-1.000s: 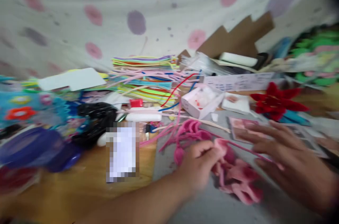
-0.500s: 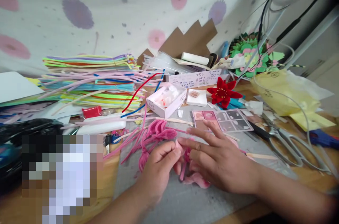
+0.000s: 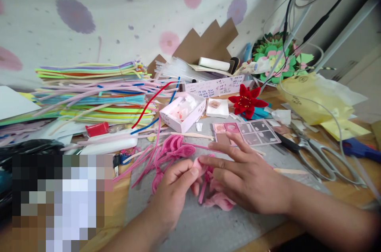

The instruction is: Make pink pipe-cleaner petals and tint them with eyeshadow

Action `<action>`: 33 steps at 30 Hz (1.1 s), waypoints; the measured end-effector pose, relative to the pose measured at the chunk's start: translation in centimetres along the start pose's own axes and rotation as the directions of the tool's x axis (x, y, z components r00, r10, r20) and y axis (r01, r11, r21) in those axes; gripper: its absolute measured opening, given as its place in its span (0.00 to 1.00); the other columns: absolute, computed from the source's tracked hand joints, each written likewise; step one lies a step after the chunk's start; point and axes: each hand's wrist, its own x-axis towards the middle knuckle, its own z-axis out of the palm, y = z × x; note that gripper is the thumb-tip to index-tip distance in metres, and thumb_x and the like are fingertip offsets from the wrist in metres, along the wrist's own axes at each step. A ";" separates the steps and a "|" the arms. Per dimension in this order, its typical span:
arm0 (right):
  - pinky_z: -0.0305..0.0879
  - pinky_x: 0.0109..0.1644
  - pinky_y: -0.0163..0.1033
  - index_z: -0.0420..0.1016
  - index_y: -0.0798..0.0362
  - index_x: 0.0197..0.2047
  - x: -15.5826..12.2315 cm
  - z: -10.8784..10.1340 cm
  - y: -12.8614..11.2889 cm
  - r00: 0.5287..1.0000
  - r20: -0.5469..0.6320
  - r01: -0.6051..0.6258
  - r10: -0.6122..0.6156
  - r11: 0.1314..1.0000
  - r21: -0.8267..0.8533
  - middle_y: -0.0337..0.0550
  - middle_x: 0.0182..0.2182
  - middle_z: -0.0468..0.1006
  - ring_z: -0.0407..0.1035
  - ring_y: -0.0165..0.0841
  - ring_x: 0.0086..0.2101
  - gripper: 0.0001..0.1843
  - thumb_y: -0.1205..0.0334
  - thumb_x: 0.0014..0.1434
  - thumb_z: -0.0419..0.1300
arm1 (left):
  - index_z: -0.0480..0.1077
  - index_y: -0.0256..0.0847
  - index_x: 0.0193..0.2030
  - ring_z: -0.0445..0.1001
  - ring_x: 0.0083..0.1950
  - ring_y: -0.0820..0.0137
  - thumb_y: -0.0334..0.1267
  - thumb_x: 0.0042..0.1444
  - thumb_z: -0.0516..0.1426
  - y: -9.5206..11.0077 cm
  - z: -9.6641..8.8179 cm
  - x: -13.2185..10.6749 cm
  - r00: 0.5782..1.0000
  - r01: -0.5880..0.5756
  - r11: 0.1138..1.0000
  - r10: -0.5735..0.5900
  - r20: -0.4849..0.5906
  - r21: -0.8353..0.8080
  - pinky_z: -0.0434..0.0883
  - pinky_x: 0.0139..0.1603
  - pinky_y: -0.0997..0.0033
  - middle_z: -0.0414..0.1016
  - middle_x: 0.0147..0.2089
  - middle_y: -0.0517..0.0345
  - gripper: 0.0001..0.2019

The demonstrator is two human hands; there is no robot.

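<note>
My left hand (image 3: 175, 188) is closed in a pinch on a small light-pink fuzzy petal (image 3: 199, 164). My right hand (image 3: 241, 176) meets the same petal with its index fingertip; its other visible fingers fan out, and its thumb is hidden. Below my right hand lie more pale-pink petals (image 3: 222, 200), partly covered by it. A darker pink stem (image 3: 203, 192) shows between the hands. Just beyond my left hand rests a cluster of looped pink pipe cleaners (image 3: 175, 147) with loose ends. All this is above or on a grey cutting mat (image 3: 149, 220).
Bundled coloured pipe cleaners (image 3: 98, 103) fill the back left. A small white box (image 3: 184, 115), a red fuzzy flower (image 3: 248, 101) and a picture card (image 3: 247, 133) stand or lie ahead. Scissors (image 3: 315, 156) are at right, near a yellow plastic bag (image 3: 318, 99).
The whole scene has shifted slightly left in view. Slightly more of the petal shows between my fingertips; both hands keep nearly the same pose.
</note>
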 end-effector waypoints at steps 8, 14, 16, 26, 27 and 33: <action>0.40 0.67 0.58 0.72 0.50 0.38 -0.3 -0.3 0.6 0.998 -0.036 0.048 -0.047 0.999 0.008 0.41 0.52 0.75 0.59 0.40 0.58 0.06 0.64 0.63 0.53 | 0.66 0.39 0.24 0.63 0.25 0.75 0.40 0.59 0.54 0.1 0.0 0.2 0.998 -0.004 0.999 0.002 -0.066 -0.032 0.59 0.31 0.72 0.65 0.22 0.64 0.13; 0.53 0.58 0.58 0.71 0.52 0.42 -2.9 -1.0 6.6 0.955 -0.004 -0.295 0.296 0.951 -0.088 0.48 0.42 0.78 0.66 0.42 0.51 0.09 0.62 0.64 0.51 | 0.67 0.38 0.24 0.62 0.25 0.75 0.41 0.57 0.55 0.1 0.1 0.3 0.994 0.008 0.998 -0.014 -0.111 -0.058 0.58 0.30 0.73 0.66 0.20 0.63 0.13; 0.55 0.55 0.57 0.72 0.53 0.41 -3.8 -1.0 8.3 0.922 0.068 -0.369 0.382 0.917 -0.148 0.51 0.43 0.77 0.68 0.43 0.49 0.11 0.61 0.65 0.49 | 0.68 0.38 0.24 0.62 0.25 0.75 0.41 0.57 0.56 0.2 0.1 0.3 0.994 0.008 0.996 -0.018 -0.110 -0.090 0.59 0.30 0.73 0.66 0.21 0.63 0.13; 0.55 0.54 0.52 0.74 0.53 0.41 -3.7 0.2 9.2 0.897 0.137 -0.378 0.421 0.889 -0.257 0.52 0.44 0.76 0.68 0.42 0.46 0.12 0.59 0.64 0.50 | 0.68 0.38 0.23 0.63 0.25 0.75 0.41 0.55 0.58 0.2 0.2 0.3 0.991 0.011 0.986 -0.032 -0.127 -0.167 0.60 0.30 0.74 0.67 0.22 0.63 0.12; 0.55 0.54 0.51 0.74 0.54 0.41 -3.6 0.3 9.3 0.891 0.141 -0.386 0.431 0.884 -0.264 0.53 0.44 0.76 0.68 0.42 0.45 0.13 0.59 0.65 0.50 | 0.68 0.38 0.23 0.63 0.25 0.75 0.41 0.54 0.58 0.2 0.2 0.3 0.991 0.009 0.985 -0.031 -0.127 -0.172 0.60 0.30 0.74 0.67 0.22 0.63 0.12; 0.56 0.52 0.48 0.73 0.55 0.42 -3.0 1.0 9.5 0.875 0.194 -0.402 0.443 0.890 -0.217 0.51 0.42 0.76 0.68 0.41 0.44 0.13 0.60 0.65 0.49 | 0.69 0.38 0.22 0.63 0.25 0.74 0.40 0.53 0.58 0.5 0.3 0.2 0.994 0.003 0.983 -0.023 -0.105 -0.183 0.61 0.31 0.73 0.67 0.21 0.62 0.11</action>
